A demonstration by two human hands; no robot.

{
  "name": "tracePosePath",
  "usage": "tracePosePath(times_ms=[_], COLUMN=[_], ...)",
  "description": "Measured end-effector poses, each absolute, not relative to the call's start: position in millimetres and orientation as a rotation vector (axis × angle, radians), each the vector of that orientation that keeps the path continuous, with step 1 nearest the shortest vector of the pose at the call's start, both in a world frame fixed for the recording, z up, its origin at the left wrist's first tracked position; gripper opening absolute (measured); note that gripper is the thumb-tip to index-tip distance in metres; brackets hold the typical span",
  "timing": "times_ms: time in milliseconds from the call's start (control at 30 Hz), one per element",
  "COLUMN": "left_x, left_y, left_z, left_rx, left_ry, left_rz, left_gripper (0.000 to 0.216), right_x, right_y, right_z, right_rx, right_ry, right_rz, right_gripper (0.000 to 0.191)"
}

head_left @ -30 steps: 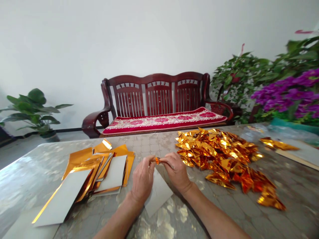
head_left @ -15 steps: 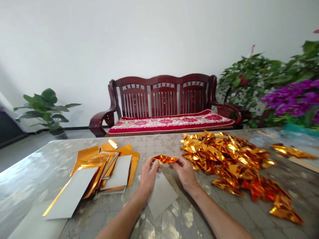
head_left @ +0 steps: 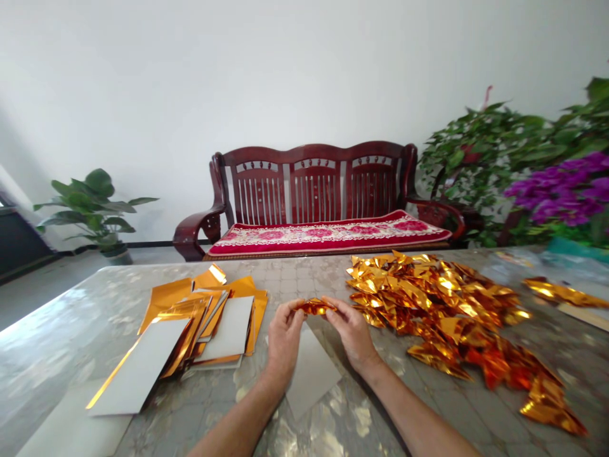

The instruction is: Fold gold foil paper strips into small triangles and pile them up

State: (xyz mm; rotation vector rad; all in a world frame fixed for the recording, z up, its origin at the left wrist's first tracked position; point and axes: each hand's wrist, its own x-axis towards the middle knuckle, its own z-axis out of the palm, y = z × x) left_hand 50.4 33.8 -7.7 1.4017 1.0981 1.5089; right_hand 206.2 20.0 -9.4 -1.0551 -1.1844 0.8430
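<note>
A folded gold foil paper piece (head_left: 316, 307) is held level between my two hands, above the table. My left hand (head_left: 286, 333) pinches its left end, and my right hand (head_left: 351, 330) pinches the right end with thumb and fingers. Both tips of the foil piece are hidden by the fingers. Under the hands a pale grey sheet (head_left: 311, 374) lies flat on the table, turned at an angle. To the right is a heap of folded gold foil pieces (head_left: 428, 292), pointed in shape, some showing orange-red.
On the left lies a loose stack of gold-and-grey foil sheets (head_left: 228, 327), with another pale sheet (head_left: 71, 422) near the front. Clear plastic (head_left: 514, 261) and a gold piece (head_left: 561, 292) lie far right. Beyond the patterned table (head_left: 304, 273) stands a wooden bench (head_left: 314, 184).
Both hands have closed in on the foil piece, covering more of its ends, and less of it shows between them. The whole view has shifted slightly.
</note>
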Motion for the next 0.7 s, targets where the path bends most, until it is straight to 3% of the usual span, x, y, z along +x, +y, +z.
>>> tracePosePath(times_ms=[367,700], left_x=[49.4,49.9], left_y=[36.6,34.8], left_z=[-17.1,-13.8], left_rx=[1.432,1.416], left_ry=[1.115,1.191], left_rz=[1.54,1.472], left_gripper=[0.019,0.023], right_x=[203.2,203.5], right_y=[21.9,14.2], right_z=[-17.4,-3.7], right_rx=[-1.083,-1.22], right_ry=[-1.248,-1.388], right_rz=[0.746,0.361], right_gripper=[0.03,0.019])
